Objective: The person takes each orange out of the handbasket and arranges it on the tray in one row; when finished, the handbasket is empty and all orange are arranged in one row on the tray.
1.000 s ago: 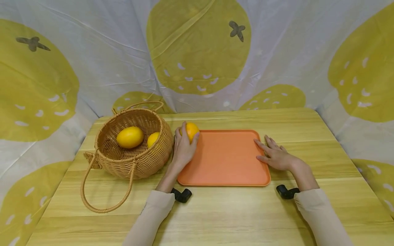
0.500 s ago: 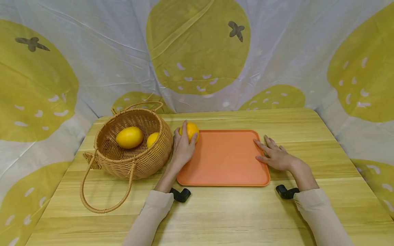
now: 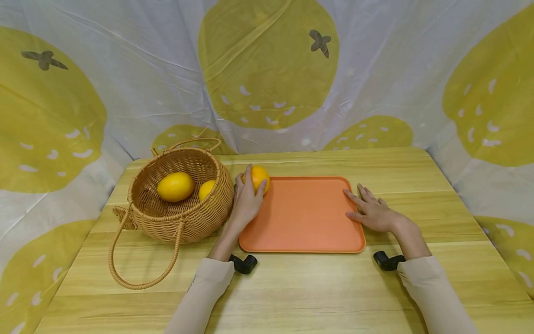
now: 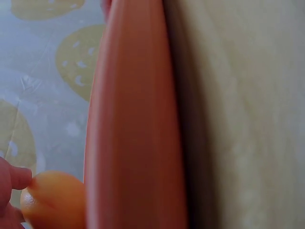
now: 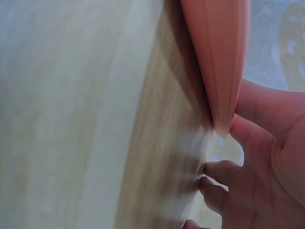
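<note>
My left hand [image 3: 246, 200] grips an orange fruit [image 3: 258, 177] at the far left corner of the orange tray [image 3: 304, 218], fingers curled round it. The left wrist view shows the same fruit [image 4: 53, 200] beside the tray's rim [image 4: 136, 119], with a fingertip [image 4: 19, 177] on it. My right hand [image 3: 372, 211] rests flat on the table against the tray's right edge, fingers straight. In the right wrist view its fingers [image 5: 257, 107] touch the tray's rim [image 5: 219, 57]. A wicker basket [image 3: 183, 218] to the left holds two yellow-orange fruits [image 3: 175, 186].
The basket's long handle [image 3: 139, 260] loops over the wooden table [image 3: 292, 292] toward the near left. A white cloth printed with yellow fruit [image 3: 267, 65] hangs behind and around the table. Black wrist mounts [image 3: 245, 263] sit by both sleeves.
The left hand with the fruit has shifted very slightly left and back at the tray's corner. The right hand has not moved.
</note>
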Tool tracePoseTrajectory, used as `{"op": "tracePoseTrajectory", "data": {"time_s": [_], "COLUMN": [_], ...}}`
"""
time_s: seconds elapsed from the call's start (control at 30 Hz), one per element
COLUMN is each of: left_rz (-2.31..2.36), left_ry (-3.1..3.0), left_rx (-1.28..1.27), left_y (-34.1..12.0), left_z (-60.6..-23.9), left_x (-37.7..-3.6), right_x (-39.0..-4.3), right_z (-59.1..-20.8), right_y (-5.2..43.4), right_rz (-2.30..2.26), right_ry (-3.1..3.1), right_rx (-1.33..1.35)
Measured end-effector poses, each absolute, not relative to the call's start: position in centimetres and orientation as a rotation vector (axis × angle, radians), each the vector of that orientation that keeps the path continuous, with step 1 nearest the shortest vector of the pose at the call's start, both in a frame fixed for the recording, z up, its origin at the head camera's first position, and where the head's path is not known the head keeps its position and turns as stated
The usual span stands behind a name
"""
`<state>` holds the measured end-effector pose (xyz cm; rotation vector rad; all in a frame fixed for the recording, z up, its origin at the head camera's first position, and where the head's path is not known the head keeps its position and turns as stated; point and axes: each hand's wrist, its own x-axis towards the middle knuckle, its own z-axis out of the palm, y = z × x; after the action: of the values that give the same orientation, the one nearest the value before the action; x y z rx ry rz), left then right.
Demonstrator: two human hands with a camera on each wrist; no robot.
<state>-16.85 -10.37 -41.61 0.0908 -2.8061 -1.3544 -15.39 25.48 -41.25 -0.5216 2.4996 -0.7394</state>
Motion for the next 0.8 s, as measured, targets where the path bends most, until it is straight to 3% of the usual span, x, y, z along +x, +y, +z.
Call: {"op": "tracePoseTrajectory", "data": {"time_s": [0.4,0.8], "left_rz": [-1.244,-1.204], "left_ry": [-2.921,-3.036], "left_rx": [0.078,-0.117], "left_y": [-10.1,-10.8], "left_z": [-40.3,-31.9], "left_x": [-16.0,-12.3], "right_x": [-15.4,-15.5], "right_z": [-41.2,-41.3], "right_y": [25.5,25.4], "right_rz": [-0.723,-0.721], "right_ry": [2.502,2.502], "right_rx": [-0.515,-0.517]}}
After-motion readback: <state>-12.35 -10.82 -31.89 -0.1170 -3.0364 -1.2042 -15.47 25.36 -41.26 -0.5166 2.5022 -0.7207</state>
